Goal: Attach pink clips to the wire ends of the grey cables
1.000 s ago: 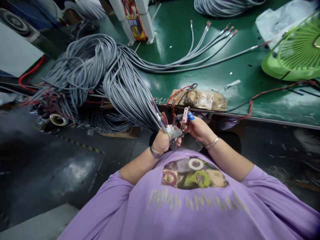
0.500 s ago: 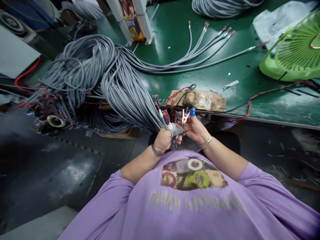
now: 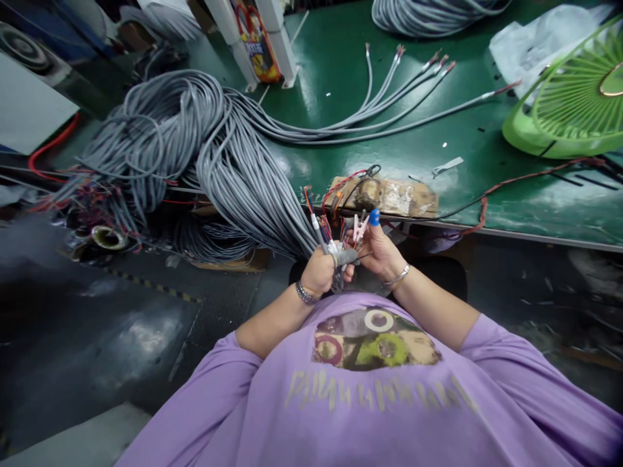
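A: Where're the cables?
B: Big gray bundle of cables (image 3: 253, 188) droops off the bench (image 3: 394, 162) edge twd the person's lap; colored wires (image 3: 325, 228) poke out of the near ends.
A: Hands?
B: L hand (image 3: 318, 271) is closed round the near cable ends, just below the wires. R hand (image 3: 382, 254) is right beside it, fingers curled on a pink peg (image 3: 359, 228), blue cover (image 3: 374, 217) on the thumb. Can't tell if the peg's clipped to any wires.
A: How'll it handle?
B: Prob. heavy as a lot, w/ the slack pulling on whoever holds the end. Each cable looks bendy but springy, smooth jacket, so strands could slide past each other. Bare wires look thin, easy to kink or snap.
A: Best grip?
B: Full fist on the gray jackets, close to the ends, as L has it; fingertips only on the wires.
A: Nearby?
B: Wooden board (image 3: 413, 196) at the bench edge just beyond the R hand, green fan (image 3: 574, 97) well off to the right.
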